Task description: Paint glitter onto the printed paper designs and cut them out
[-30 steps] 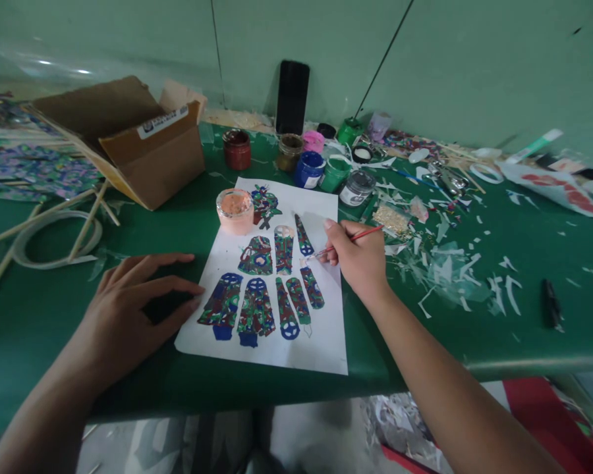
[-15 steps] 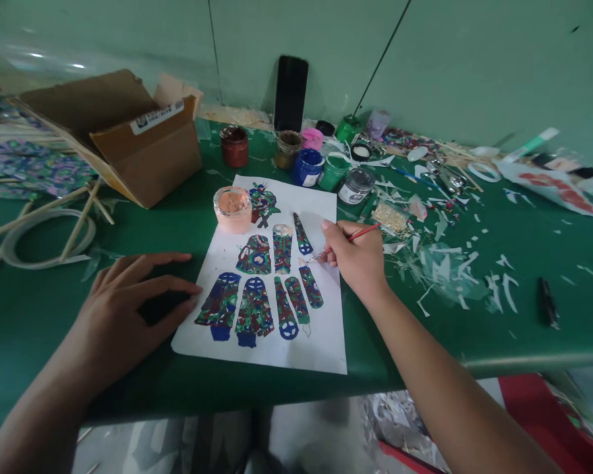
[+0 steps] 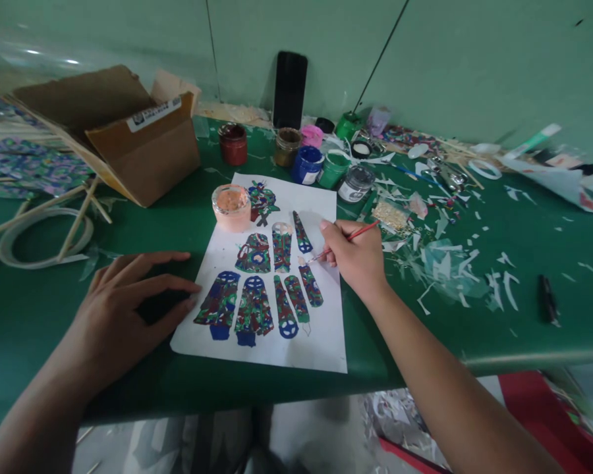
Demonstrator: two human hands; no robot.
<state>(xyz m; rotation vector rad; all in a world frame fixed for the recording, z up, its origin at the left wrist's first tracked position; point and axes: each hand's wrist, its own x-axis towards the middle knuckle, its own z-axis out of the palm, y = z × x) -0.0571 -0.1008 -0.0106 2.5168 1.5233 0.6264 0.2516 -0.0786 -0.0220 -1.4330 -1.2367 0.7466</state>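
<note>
A white sheet of paper (image 3: 217,263) with painted shapes in dark red, green and blue lies on the green table. My right hand (image 3: 353,253) is closed round a thin red paintbrush (image 3: 363,230), its tip at the top of a painted strip (image 3: 311,287) on the right of the sheet. My left hand (image 3: 133,309) rests at the sheet's left edge with its fingers spread, holding nothing. On the sheet's upper left stands an open jar of peach paint (image 3: 232,212).
Behind the sheet stand open paint jars, among them red (image 3: 233,145), blue (image 3: 307,166) and green (image 3: 333,170). A cardboard box (image 3: 148,158) and a tape roll (image 3: 10,243) are at left. A black phone (image 3: 290,90) leans on the wall. Paper scraps (image 3: 445,270) lie at right.
</note>
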